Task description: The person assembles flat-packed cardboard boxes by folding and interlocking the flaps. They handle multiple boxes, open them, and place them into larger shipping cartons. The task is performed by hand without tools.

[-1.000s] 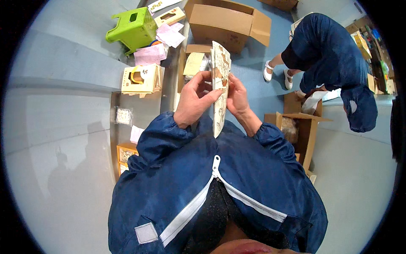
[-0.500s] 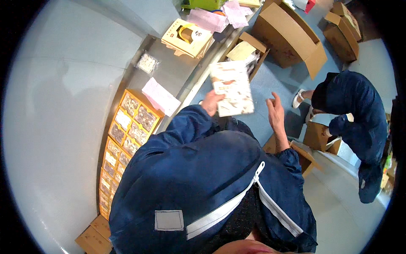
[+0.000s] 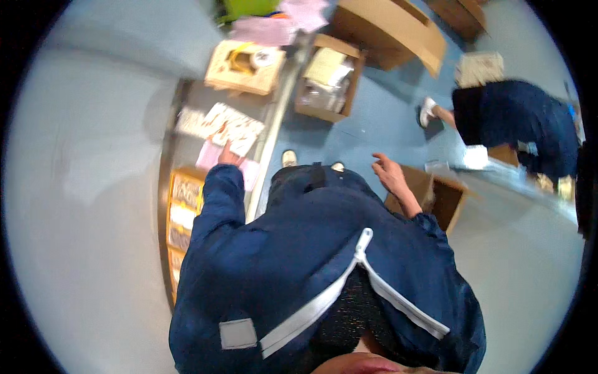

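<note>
My left hand (image 3: 228, 154) is over the metal worktop on the left, gripping the near edge of a flat white packet with brown printing (image 3: 235, 128). Under the hand and packet lies a pink paper sheet (image 3: 249, 172). A small clear bag of pale pieces (image 3: 192, 122) touches or sits just beside the packet's left side. My right hand (image 3: 390, 177) hangs in the air on the right, fingers apart and holding nothing, above an open cardboard box (image 3: 445, 202).
Yellow trays of packed goods (image 3: 185, 190) line the worktop nearby. Farther along are a stack of cream cartons (image 3: 246, 68) and a green bin (image 3: 249, 7). An open box of bags (image 3: 327, 84) stands beyond the worktop edge. A co-worker (image 3: 523, 124) bends over at right.
My left hand has carried the white packet leftward, from in front of my body to over the worktop. My right hand stays raised and empty. The view has shifted, and the co-worker has moved.
</note>
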Demonstrator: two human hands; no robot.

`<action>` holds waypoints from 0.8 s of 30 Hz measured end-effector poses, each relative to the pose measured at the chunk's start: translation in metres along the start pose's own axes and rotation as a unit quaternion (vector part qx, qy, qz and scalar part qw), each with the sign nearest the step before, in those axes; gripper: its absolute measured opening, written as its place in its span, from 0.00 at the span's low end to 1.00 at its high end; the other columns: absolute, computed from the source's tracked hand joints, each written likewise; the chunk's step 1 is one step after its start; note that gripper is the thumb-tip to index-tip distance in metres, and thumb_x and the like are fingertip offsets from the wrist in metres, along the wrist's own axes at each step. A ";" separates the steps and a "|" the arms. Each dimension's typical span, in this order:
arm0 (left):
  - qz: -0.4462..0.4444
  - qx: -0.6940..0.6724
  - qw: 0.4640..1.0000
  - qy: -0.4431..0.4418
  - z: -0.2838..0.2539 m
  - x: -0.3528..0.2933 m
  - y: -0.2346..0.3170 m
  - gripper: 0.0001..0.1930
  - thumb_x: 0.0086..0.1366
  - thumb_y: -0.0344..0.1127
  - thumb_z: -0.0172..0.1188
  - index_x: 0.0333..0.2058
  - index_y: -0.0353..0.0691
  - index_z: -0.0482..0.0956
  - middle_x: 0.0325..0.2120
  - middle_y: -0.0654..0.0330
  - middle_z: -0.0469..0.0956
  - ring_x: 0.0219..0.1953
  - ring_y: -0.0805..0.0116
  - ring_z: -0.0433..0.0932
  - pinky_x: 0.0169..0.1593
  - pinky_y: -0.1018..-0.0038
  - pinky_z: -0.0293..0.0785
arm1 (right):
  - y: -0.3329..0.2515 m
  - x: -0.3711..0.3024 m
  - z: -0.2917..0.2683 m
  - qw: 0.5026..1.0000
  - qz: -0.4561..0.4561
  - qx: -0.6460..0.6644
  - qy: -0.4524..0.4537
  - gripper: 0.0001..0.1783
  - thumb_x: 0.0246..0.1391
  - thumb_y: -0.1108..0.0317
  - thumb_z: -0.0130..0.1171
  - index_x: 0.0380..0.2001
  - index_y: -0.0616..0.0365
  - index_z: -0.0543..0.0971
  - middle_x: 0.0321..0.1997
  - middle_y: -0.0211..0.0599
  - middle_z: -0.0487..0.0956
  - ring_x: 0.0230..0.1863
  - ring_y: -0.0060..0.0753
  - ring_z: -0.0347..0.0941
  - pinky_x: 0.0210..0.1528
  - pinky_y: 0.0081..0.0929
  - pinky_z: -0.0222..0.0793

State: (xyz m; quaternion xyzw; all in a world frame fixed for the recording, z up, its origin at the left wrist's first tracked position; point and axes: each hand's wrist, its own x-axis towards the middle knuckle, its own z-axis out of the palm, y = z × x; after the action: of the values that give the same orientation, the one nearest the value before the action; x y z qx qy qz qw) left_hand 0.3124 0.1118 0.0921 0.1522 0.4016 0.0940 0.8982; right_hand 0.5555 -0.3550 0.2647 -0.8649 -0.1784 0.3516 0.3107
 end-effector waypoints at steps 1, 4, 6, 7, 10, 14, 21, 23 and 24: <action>-0.044 0.138 0.984 0.105 -0.006 0.001 -0.003 0.29 0.57 0.45 0.56 0.53 0.35 0.62 0.31 0.54 0.76 0.32 0.60 0.76 0.33 0.69 0.70 | -0.008 -0.009 0.004 1.000 0.013 -0.017 0.009 0.22 0.51 0.59 0.50 0.49 0.56 0.69 0.38 0.50 0.77 0.40 0.50 0.73 0.42 0.38 0.68; -0.039 0.570 0.780 0.256 -0.056 0.008 -0.001 0.36 0.51 0.56 0.61 0.44 0.23 0.67 0.18 0.54 0.72 0.14 0.63 0.72 0.18 0.67 0.68 | -0.010 -0.023 0.033 0.999 0.002 -0.012 0.030 0.22 0.52 0.60 0.50 0.49 0.57 0.69 0.40 0.47 0.77 0.41 0.49 0.72 0.44 0.37 0.66; 0.036 0.798 0.594 0.094 -0.061 0.010 -0.059 0.29 0.51 0.52 0.60 0.43 0.32 0.72 0.22 0.51 0.76 0.17 0.61 0.75 0.24 0.65 0.71 | 0.010 -0.049 0.039 0.997 0.060 -0.006 0.041 0.22 0.51 0.60 0.48 0.48 0.57 0.70 0.39 0.47 0.77 0.41 0.49 0.72 0.45 0.38 0.66; 0.036 0.839 0.543 -0.013 -0.050 0.008 -0.066 0.27 0.52 0.51 0.59 0.42 0.32 0.73 0.23 0.50 0.76 0.18 0.61 0.75 0.25 0.66 0.71 | 0.006 -0.056 0.046 0.995 0.088 0.002 0.041 0.22 0.51 0.60 0.48 0.48 0.57 0.70 0.38 0.47 0.77 0.41 0.49 0.72 0.45 0.38 0.66; 0.095 0.862 0.447 -0.221 -0.042 0.012 -0.087 0.23 0.53 0.47 0.58 0.42 0.34 0.74 0.25 0.50 0.76 0.22 0.61 0.76 0.27 0.66 0.72 | 0.050 -0.076 0.070 0.992 0.115 0.017 0.050 0.21 0.49 0.60 0.47 0.44 0.59 0.73 0.35 0.48 0.78 0.38 0.50 0.73 0.43 0.40 0.66; 0.091 0.850 0.420 -0.306 0.016 0.048 -0.067 0.18 0.56 0.43 0.56 0.41 0.36 0.75 0.28 0.49 0.77 0.26 0.62 0.77 0.29 0.67 0.73 | 0.105 -0.118 0.136 0.979 0.187 0.027 0.071 0.16 0.47 0.61 0.48 0.33 0.60 0.77 0.33 0.46 0.78 0.35 0.50 0.73 0.39 0.42 0.67; -0.115 0.739 0.658 -0.086 0.150 0.078 -0.101 0.09 0.58 0.30 0.50 0.37 0.32 0.70 0.23 0.56 0.73 0.19 0.69 0.72 0.20 0.74 0.68 | 0.256 -0.194 0.185 0.983 0.160 -0.083 0.020 0.11 0.47 0.67 0.45 0.20 0.60 0.74 0.22 0.40 0.78 0.26 0.39 0.75 0.30 0.34 0.70; -0.118 0.771 0.622 -0.061 0.186 0.070 -0.120 0.10 0.58 0.30 0.50 0.38 0.33 0.70 0.24 0.56 0.74 0.18 0.69 0.72 0.19 0.74 0.67 | 0.249 -0.188 0.167 0.939 0.295 0.155 0.081 0.12 0.48 0.66 0.46 0.21 0.61 0.75 0.23 0.40 0.78 0.25 0.38 0.76 0.31 0.33 0.71; -0.111 0.748 0.653 -0.038 0.192 0.077 -0.127 0.10 0.58 0.30 0.50 0.38 0.34 0.70 0.24 0.55 0.75 0.19 0.69 0.73 0.19 0.74 0.68 | 0.248 -0.183 0.153 0.893 0.345 0.270 0.106 0.12 0.48 0.65 0.46 0.22 0.62 0.75 0.24 0.40 0.78 0.25 0.37 0.76 0.31 0.33 0.71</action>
State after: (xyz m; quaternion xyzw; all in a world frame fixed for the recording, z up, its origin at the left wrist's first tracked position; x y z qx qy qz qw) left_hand 0.5129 -0.0228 0.1155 0.7304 0.3158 -0.3441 0.4984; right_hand 0.3415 -0.5727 0.1059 -0.7869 0.2673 0.3774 0.4086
